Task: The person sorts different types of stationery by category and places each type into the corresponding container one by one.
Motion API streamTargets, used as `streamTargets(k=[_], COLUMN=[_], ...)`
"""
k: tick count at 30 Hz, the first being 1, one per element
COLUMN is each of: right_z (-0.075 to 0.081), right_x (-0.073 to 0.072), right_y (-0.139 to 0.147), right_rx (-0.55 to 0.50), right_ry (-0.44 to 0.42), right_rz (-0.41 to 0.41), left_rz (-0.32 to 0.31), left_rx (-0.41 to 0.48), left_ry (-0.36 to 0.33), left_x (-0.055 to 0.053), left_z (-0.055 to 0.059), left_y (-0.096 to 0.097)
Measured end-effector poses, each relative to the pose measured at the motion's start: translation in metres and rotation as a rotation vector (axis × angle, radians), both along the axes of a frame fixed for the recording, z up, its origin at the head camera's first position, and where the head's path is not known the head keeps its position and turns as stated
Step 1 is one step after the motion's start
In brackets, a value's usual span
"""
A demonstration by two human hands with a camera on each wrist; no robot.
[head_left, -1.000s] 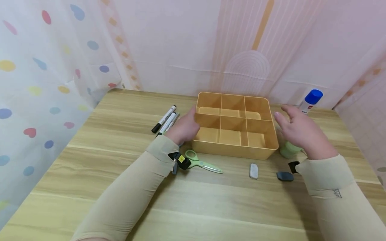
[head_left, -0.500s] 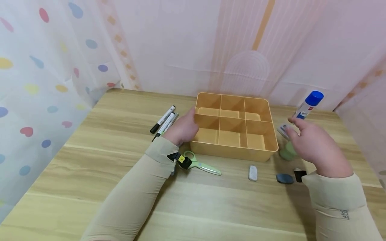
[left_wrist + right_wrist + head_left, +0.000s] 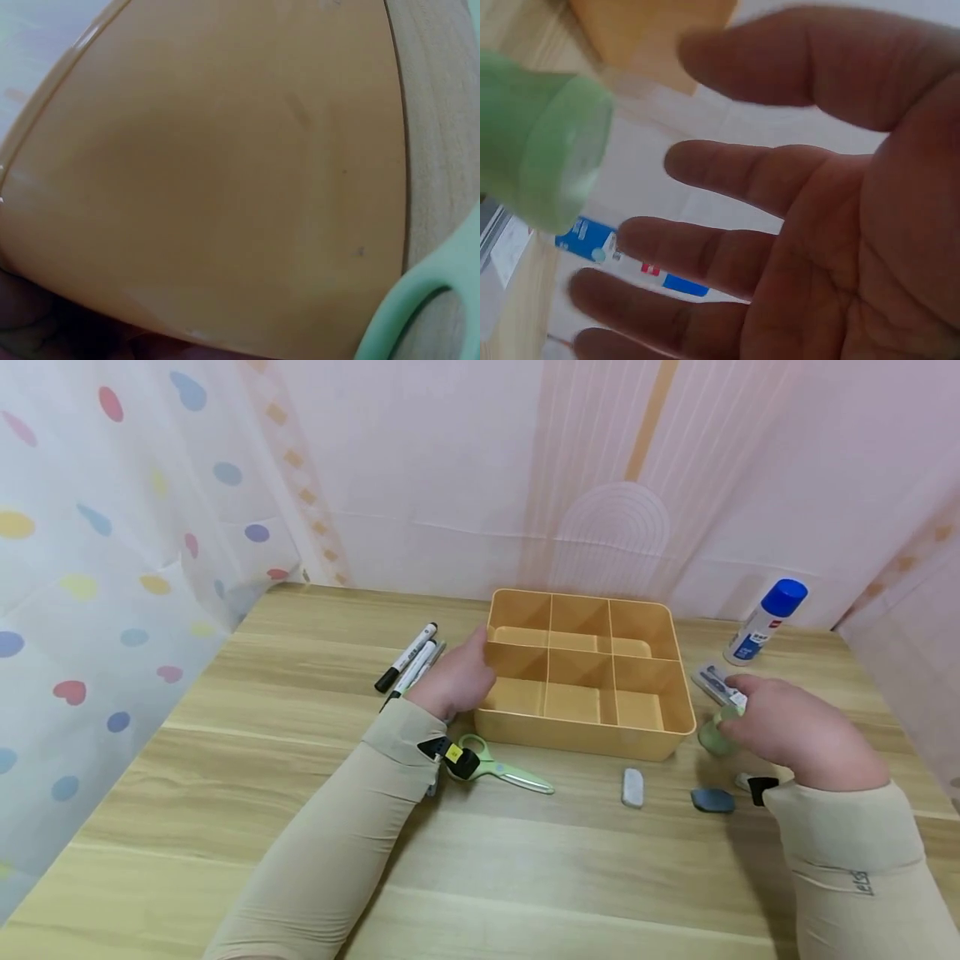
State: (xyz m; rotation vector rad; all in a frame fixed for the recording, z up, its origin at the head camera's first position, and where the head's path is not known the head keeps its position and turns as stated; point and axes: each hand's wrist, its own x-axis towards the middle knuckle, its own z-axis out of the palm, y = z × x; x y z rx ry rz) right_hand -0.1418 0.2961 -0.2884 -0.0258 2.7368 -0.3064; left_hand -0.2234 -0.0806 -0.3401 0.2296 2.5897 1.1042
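Note:
A tan six-compartment organizer box [image 3: 585, 735] stands near the back of the table. My left hand [image 3: 453, 681] grips its left wall; in the left wrist view that outer wall [image 3: 225, 165] fills most of the picture and the fingers are mostly hidden. Right of the box is a light green flared cup-like piece [image 3: 714, 742]. Over it, in the head view, hangs my right hand [image 3: 802, 731]. From the right wrist, the hand [image 3: 802, 225] shows spread fingers, with a gap between the fingertips and the green piece [image 3: 547, 142].
Several markers [image 3: 411, 664] lie left of the box. Green scissors [image 3: 513, 774] lie before it, as do a pale oblong block [image 3: 632, 787] and a dark blue one [image 3: 712, 800]. A blue-capped glue bottle [image 3: 761, 622] stands behind a small flat case [image 3: 712, 682].
My right hand has come down and toward me, from beside the glue bottle to over the green piece. The glue bottle and flat case now show more. My left hand stays at the box.

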Motion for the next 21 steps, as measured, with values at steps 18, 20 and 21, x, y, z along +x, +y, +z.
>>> streamTargets(k=[18,20,21], right_z=[-0.034,-0.037,-0.037], right_x=[-0.012,-0.013,-0.014], right_y=[-0.011,-0.013,-0.014], right_rx=[0.007,0.023,0.031], right_ry=[0.002,-0.009,-0.014], right_rz=[0.062,0.038,0.03], left_rz=[0.002,0.002,0.002], left_rx=[-0.037,-0.036,-0.034], left_ry=[0.017,0.01,0.008], left_x=[-0.001,-0.001,-0.001], left_z=[0.002,0.002,0.002], left_y=[0.0,0.001,0.0])
